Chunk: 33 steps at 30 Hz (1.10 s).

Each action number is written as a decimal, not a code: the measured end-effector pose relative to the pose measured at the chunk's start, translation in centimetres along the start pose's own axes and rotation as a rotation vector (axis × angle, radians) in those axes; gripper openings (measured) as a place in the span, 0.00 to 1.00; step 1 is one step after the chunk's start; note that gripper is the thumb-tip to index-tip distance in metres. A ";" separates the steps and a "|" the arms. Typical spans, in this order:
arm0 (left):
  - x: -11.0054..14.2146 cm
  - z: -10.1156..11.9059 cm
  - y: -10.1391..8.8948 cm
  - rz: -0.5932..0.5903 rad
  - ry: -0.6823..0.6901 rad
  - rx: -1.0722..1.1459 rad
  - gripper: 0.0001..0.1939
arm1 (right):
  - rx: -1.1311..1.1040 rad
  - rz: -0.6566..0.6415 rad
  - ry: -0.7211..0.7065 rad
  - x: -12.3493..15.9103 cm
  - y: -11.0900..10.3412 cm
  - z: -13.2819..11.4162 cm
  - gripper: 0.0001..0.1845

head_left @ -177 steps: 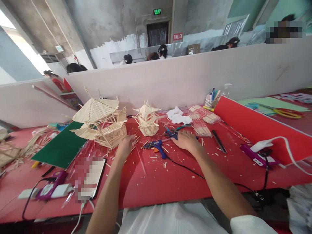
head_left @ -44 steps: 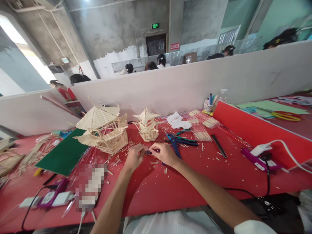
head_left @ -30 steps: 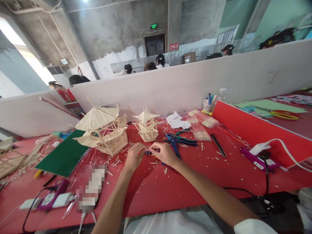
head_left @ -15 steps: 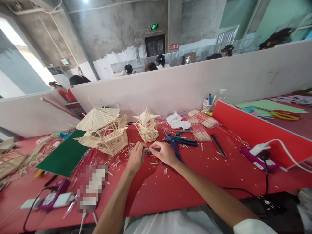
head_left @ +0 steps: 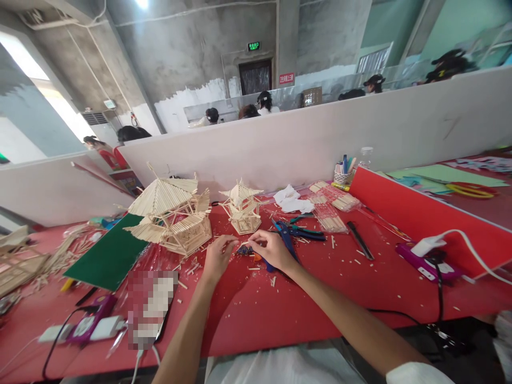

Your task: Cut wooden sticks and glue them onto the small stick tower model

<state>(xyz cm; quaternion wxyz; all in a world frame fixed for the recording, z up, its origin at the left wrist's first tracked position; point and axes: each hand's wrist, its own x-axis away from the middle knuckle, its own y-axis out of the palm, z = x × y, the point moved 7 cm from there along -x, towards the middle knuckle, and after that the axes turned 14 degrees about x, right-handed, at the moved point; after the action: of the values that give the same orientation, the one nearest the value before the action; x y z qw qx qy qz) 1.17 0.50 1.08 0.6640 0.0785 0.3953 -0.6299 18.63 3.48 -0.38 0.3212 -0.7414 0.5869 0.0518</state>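
Note:
My right hand (head_left: 270, 248) is closed in a pinch over the middle of the red table, with a short pale wooden stick (head_left: 245, 244) at its fingertips. Just to the left, my left hand (head_left: 218, 257) has thumb and finger drawn together; whatever may be between them is too small to make out. A blue hot glue gun (head_left: 256, 257) lies beneath my right hand, partly covered by it. Behind both hands stands a small pavilion model (head_left: 241, 209) of wooden sticks. A larger stick pavilion (head_left: 172, 213) stands at the left.
Blue-handled pliers (head_left: 287, 237) and a dark craft knife (head_left: 360, 240) lie to the right, near bagged sticks (head_left: 330, 216) and white tissue (head_left: 294, 199). A green board (head_left: 106, 258), phone (head_left: 154, 309) and purple power strip (head_left: 91, 319) occupy the left. Stick scraps litter the table (head_left: 256, 320).
Earlier, my hands were apart, the right at the pliers; they came together over the glue gun. In the last half second, the fingertips have separated slightly, uncovering the stick and the gun's nozzle.

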 end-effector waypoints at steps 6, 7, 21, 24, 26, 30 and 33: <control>0.2 1.0 1.5 -0.116 0.153 -0.006 0.08 | -0.011 0.011 0.024 0.1 0.3 0.4 0.07; 0.2 1.1 1.5 -0.121 0.165 -0.011 0.08 | -0.017 0.020 0.030 0.1 0.3 0.5 0.07; 0.5 2.0 1.5 -0.201 0.264 -0.224 0.12 | -0.238 -0.074 0.175 0.0 1.8 2.2 0.16; 0.4 1.5 1.8 -0.240 0.226 -0.236 0.11 | -0.224 -0.091 0.169 0.0 1.9 2.1 0.15; 0.4 0.8 1.9 -0.245 0.193 -0.264 0.11 | -0.181 -0.109 0.146 0.0 1.9 1.7 0.14; 0.2 -1.0 1.1 -0.191 0.103 -0.354 0.11 | -0.129 -0.158 0.113 0.1 1.6 0.8 0.11; 0.0 -2.6 -0.4 -0.120 -0.035 -0.446 0.12 | -0.108 -0.147 0.080 -0.1 1.0 0.2 0.10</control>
<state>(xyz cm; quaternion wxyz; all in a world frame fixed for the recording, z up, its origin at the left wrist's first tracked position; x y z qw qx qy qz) -0.27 1.93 -0.51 0.6330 -0.1048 0.5168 -0.5667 17.78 3.54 -0.86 0.2602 -0.8000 0.5398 0.0300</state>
